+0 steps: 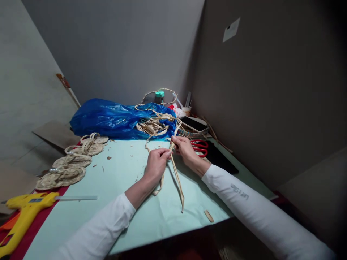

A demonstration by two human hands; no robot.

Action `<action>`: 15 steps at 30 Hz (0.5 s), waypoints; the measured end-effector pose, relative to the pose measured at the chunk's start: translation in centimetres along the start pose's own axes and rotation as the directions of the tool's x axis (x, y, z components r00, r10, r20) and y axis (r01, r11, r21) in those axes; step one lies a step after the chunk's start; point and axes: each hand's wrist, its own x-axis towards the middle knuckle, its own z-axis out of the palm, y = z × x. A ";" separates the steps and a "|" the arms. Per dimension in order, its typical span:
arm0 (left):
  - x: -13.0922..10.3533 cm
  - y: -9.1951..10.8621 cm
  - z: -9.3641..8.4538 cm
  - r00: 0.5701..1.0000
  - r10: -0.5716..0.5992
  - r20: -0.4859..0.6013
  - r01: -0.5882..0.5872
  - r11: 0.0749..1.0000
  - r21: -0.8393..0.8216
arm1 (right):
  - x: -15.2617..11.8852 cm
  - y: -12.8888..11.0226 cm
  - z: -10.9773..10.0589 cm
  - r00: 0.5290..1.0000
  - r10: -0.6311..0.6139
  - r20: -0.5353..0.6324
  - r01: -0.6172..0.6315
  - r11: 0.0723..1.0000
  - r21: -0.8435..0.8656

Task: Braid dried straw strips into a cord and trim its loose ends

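Both hands meet over the middle of the table, pinching a pale braid of dried plant fibre (176, 128). My left hand (157, 164) is closed on its lower end, where loose strands (177, 177) hang toward me. Just above and to the right, my right hand (184, 147) grips the braided part between thumb and fingers. From there the braid runs up and back to a thin loop by the blue plastic bag (105, 117). Dried fibre strips (151, 127) spill from the bag's mouth. Red-handled scissors (200, 147) lie beside my right hand, partly hidden by it.
Several small woven slippers (72, 162) line the left edge. A yellow glue gun (29, 204) with a clear stick lies front left. Behind my right hand are a phone (193, 124) in a basket, a cup (186, 110) and a dark flat object (221, 159). Scraps dot the tabletop (116, 187).
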 end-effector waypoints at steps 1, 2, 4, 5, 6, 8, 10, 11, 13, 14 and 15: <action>0.0 -0.1 0.1 1.000 0.004 -0.019 -0.004 1.000 0.016 | 0.2 0.3 0.0 1.000 0.008 -0.014 -0.007 1.000 0.008; 0.1 -0.1 0.2 0.999 0.007 -0.037 -0.006 1.000 0.029 | 0.4 0.5 0.1 1.000 0.012 -0.021 -0.012 1.000 0.013; 0.2 -0.1 0.4 0.998 0.006 -0.069 -0.002 0.999 0.046 | 0.6 0.6 0.0 1.000 0.012 -0.012 -0.012 1.000 0.024; 0.3 -0.1 0.3 0.996 0.000 -0.085 0.004 0.999 0.052 | 0.5 0.4 0.0 1.000 0.008 0.007 -0.008 1.000 0.030; 0.4 -0.1 0.2 0.995 -0.007 -0.100 0.013 0.998 0.055 | 0.3 0.1 0.0 0.999 0.002 0.035 -0.003 0.999 0.040; 0.6 -0.1 -0.2 0.991 -0.024 -0.131 0.031 0.998 0.050 | -0.4 -0.7 0.0 0.993 -0.013 0.118 0.005 0.998 0.064; 0.8 0.1 -0.7 0.987 -0.036 -0.154 0.042 0.999 0.034 | -1.2 -1.4 0.1 0.974 -0.015 0.227 -0.003 0.997 0.080; 0.9 0.2 -1.0 0.986 -0.039 -0.162 0.044 0.999 0.027 | -1.7 -1.7 0.2 0.957 -0.006 0.291 -0.017 0.997 0.076; 1.0 0.3 -1.3 0.986 -0.037 -0.165 0.040 0.999 0.017 | -2.5 -2.0 0.6 0.907 0.031 0.420 -0.062 0.996 0.061; 1.0 0.4 -1.5 0.986 -0.032 -0.161 0.035 0.999 0.015 | -2.8 -2.1 0.7 0.882 0.054 0.468 -0.092 0.994 0.058; 1.0 0.5 -1.5 0.987 -0.026 -0.158 0.028 1.000 0.012 | -3.0 -2.1 0.8 0.863 0.073 0.499 -0.118 0.991 0.059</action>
